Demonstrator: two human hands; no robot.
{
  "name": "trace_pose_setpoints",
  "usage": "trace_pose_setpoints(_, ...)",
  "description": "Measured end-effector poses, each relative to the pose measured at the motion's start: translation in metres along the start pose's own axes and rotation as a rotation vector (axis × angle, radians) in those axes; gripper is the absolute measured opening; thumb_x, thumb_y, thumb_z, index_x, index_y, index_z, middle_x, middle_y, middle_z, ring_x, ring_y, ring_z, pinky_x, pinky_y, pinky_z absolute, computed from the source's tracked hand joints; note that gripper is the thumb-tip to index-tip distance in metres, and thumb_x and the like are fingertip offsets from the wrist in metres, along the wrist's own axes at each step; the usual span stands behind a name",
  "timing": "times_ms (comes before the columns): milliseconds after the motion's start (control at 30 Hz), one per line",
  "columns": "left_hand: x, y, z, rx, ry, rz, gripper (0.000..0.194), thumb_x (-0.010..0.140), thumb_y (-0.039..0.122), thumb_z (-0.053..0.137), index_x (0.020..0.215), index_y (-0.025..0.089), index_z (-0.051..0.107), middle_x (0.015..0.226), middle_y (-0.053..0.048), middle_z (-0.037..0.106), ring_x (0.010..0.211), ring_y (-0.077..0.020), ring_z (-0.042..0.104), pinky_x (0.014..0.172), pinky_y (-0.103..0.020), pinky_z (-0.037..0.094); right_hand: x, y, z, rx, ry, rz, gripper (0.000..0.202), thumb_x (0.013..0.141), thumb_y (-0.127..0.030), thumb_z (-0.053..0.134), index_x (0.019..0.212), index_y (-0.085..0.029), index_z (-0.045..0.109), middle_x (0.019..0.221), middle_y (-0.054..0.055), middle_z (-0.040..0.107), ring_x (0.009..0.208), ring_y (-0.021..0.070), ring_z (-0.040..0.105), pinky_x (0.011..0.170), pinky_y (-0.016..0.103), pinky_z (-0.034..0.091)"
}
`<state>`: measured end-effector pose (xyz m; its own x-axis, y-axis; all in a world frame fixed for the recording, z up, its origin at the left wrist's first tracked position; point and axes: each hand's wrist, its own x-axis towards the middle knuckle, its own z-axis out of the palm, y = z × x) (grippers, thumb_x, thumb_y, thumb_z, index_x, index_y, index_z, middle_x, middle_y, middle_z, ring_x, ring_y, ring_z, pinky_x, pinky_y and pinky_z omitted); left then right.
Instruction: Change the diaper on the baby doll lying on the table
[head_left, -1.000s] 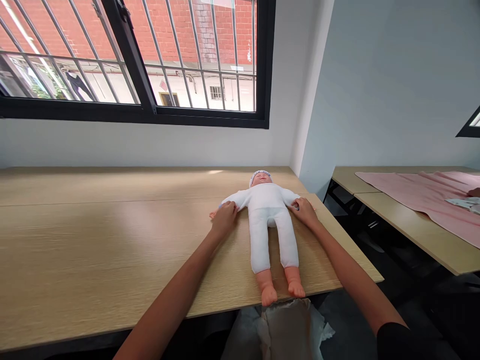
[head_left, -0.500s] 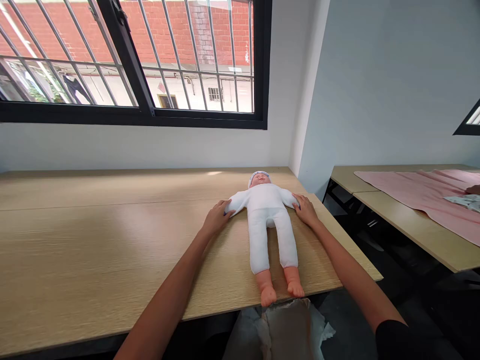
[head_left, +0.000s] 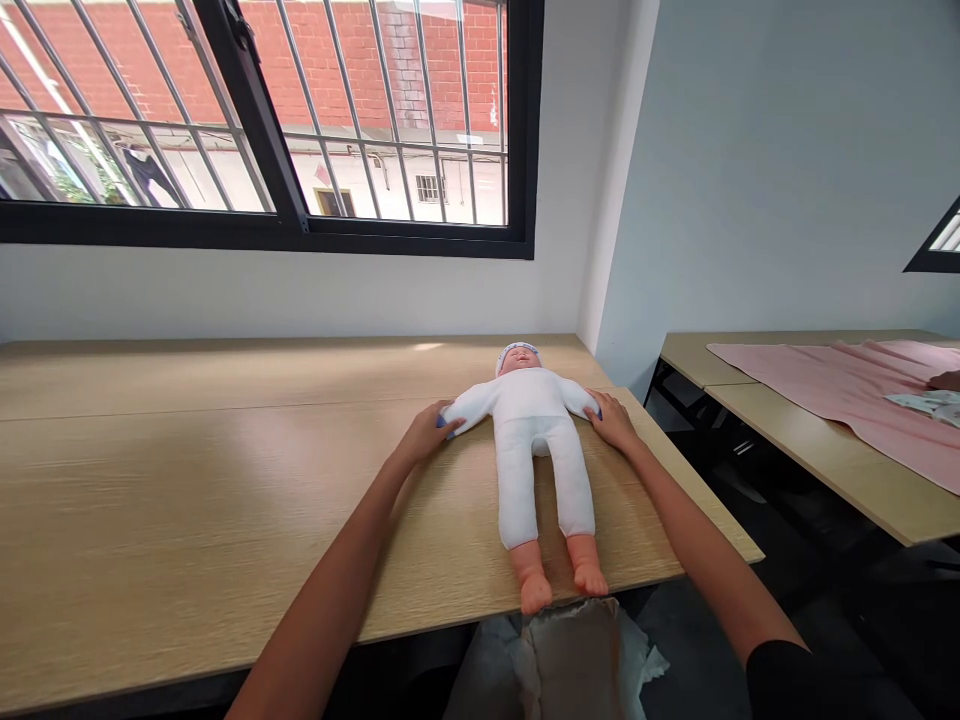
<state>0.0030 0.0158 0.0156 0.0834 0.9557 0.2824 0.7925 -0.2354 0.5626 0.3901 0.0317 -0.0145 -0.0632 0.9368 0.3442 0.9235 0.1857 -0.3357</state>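
- A doll (head_left: 536,450) lies on its back on the table (head_left: 187,480), head toward the window (head_left: 300,110).
- Left hand (head_left: 424,436): fingers curled around the end of one doll arm.
- Right hand (head_left: 613,420): fingers laid loosely over the end of the other arm.
- Beyond the right fingers, well apart, a pink cloth (head_left: 840,385) covers another table.

doll (head_left: 536,440): on the table (head_left: 187,480), head at 12 o'clock, feet at 6
left hand (head_left: 424,435): at the doll's 9 o'clock
right hand (head_left: 613,422): at its 3 o'clock
cloth (head_left: 832,380): on the second table (head_left: 862,480), 3 o'clock
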Motion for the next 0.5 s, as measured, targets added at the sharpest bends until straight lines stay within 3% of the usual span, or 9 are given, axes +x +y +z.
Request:
trace_pose_setpoints(100, 0.000, -0.003, -0.011, -0.136, 0.004, -0.119, 0.046, 0.079, 0.052, 0.057, 0.105, 0.016, 0.067, 0.090, -0.007, 0.072, 0.078, -0.0211, 0.064, 0.071, -0.029, 0.050, -0.001, -0.002, -0.001, -0.014, -0.007, 0.016, 0.044, 0.098, -0.027, 0.046, 0.141, -0.016, 0.048, 0.142, 0.013, 0.053, 0.126, 0.0260, 0.050, 0.103, 0.038, 0.039)
trace_pose_setpoints(233, -0.003, -0.001, -0.018, -0.327, -0.041, -0.162, 0.051, 0.073, 0.065, 0.058, 0.076, 0.015, 0.066, 0.051, 0.001, 0.055, 0.049, -0.0134, 0.049, 0.051, -0.024, 0.039, -0.003, -0.005, -0.003, -0.039, -0.021, 0.024, 0.045, 0.099, -0.028, 0.044, 0.142, -0.016, 0.046, 0.141, 0.012, 0.053, 0.127, 0.0256, 0.050, 0.103, 0.037, 0.038)
trace_pose_setpoints(500, -0.012, 0.012, -0.024, -0.485, -0.057, -0.210, 0.063, 0.057, 0.072, 0.067, 0.083, 0.014, 0.063, 0.053, 0.003, 0.055, 0.049, -0.0116, 0.046, 0.049, -0.023, 0.035, -0.005, -0.009, -0.006, -0.067, -0.045, 0.040, 0.047, 0.099, -0.028, 0.041, 0.144, -0.016, 0.043, 0.144, 0.012, 0.050, 0.128, 0.0252, 0.048, 0.105, 0.038, 0.037)
